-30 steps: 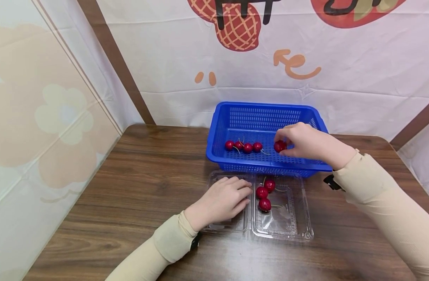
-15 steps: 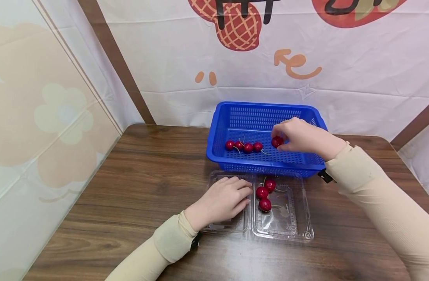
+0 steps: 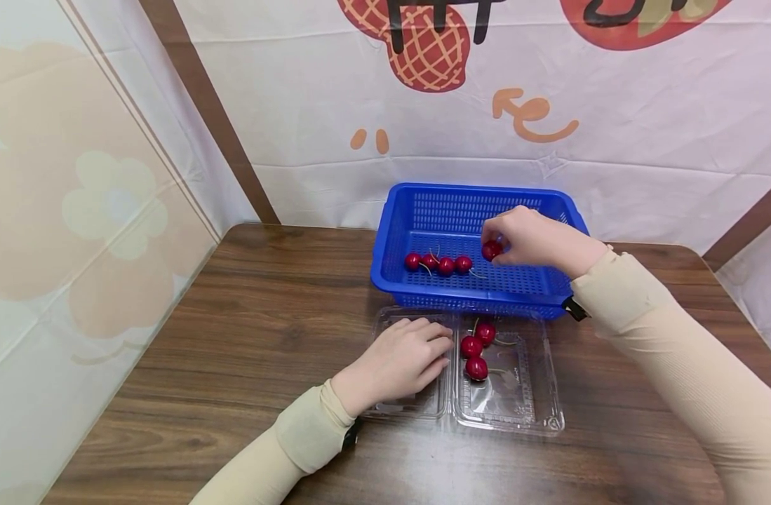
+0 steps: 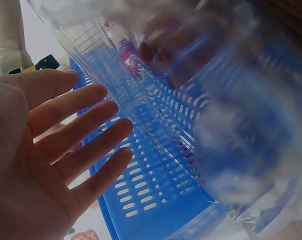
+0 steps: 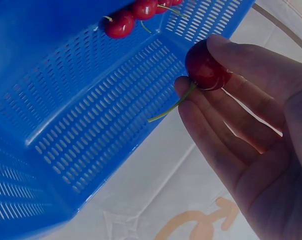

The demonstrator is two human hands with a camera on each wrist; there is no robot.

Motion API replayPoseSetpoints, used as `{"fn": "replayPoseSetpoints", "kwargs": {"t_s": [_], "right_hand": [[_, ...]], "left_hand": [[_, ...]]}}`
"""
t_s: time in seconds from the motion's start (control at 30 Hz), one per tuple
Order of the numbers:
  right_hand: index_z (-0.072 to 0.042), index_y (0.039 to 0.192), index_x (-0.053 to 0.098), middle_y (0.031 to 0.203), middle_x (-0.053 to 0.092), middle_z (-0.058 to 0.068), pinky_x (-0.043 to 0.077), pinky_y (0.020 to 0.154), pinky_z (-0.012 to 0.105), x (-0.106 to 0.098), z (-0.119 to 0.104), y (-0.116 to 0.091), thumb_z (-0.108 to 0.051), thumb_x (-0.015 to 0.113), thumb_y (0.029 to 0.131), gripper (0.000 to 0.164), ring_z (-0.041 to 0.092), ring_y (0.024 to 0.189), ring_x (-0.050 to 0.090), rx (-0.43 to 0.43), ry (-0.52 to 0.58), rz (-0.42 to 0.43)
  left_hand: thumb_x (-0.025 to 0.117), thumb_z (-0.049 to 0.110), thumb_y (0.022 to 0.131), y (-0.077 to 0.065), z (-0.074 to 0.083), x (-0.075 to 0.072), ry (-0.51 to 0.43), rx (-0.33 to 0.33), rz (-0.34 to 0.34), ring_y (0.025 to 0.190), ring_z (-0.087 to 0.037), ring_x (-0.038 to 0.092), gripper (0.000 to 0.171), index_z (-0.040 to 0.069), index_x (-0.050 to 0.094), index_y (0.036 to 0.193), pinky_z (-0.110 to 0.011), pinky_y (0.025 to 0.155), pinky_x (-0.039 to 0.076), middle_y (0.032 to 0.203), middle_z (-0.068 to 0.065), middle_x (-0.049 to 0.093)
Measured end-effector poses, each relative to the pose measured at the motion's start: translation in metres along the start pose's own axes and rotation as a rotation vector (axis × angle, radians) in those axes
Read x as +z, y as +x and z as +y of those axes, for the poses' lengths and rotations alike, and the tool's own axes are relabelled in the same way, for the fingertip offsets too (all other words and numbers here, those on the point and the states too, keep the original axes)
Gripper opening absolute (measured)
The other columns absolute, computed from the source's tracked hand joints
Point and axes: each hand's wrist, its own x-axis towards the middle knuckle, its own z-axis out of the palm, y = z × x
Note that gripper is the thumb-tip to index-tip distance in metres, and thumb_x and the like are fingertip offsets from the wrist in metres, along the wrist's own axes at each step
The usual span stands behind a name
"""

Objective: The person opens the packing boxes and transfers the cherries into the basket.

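Between thumb and fingers, my right hand [image 3: 525, 237] pinches a dark red cherry [image 5: 207, 66] whose green stem hangs free. That hand is over the right part of a blue plastic basket [image 3: 385, 238], where several more cherries [image 3: 445, 266] lie in a row on the bottom. My left hand [image 3: 399, 361] rests with relaxed fingers on the left half of an open clear plastic clamshell box [image 3: 537, 393]. In the left wrist view, the fingers [image 4: 98, 135] are spread beside the clear plastic. Three cherries [image 3: 471, 346] lie in the box's right half.
Everything stands on a brown wood-grain table [image 3: 246, 315]. Behind the basket hangs a white printed curtain [image 3: 316, 105], close to the table's back edge. The box sits directly in front of the basket.
My right hand has moved a little left and up within the basket, carrying the cherry with it. The left hand and the box have stayed still.
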Motion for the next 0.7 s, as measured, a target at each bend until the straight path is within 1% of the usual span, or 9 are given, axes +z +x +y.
{"fn": "replayPoseSetpoints", "kwargs": {"t_s": [0.2,0.4,0.7], "right_hand": [[-0.005,0.092,0.066,0.086,0.068,0.009,0.055,0.067,0.038,0.001,0.001,0.007,-0.012,0.077,0.069,0.027,0.019,0.072,0.061,0.015,0.016,-0.024],[-0.006,0.093,0.066,0.088,0.069,0.01,0.055,0.071,0.04,0.002,0.002,0.013,-0.011,0.076,0.07,0.026,0.021,0.076,0.061,0.046,0.03,-0.054],[-0.006,0.094,0.066,0.092,0.068,0.011,0.055,0.071,0.04,0.002,0.003,0.022,-0.01,0.076,0.071,0.026,0.02,0.073,0.058,0.072,0.046,-0.091]], "left_hand": [[0.058,0.027,0.085,-0.001,0.0,0.0,-0.001,0.002,0.002,0.097,-0.014,0.057,0.022,0.015,0.069,0.101,-0.031,0.078,0.049,0.109,0.001,0.065],[0.058,0.027,0.086,-0.001,0.0,0.0,0.001,0.005,0.001,0.097,-0.014,0.057,0.022,0.015,0.069,0.101,-0.031,0.078,0.049,0.109,0.001,0.065],[0.057,0.028,0.086,0.0,-0.001,0.001,0.011,0.006,-0.004,0.098,-0.014,0.057,0.023,0.016,0.069,0.102,-0.031,0.079,0.049,0.109,0.001,0.065]]}}
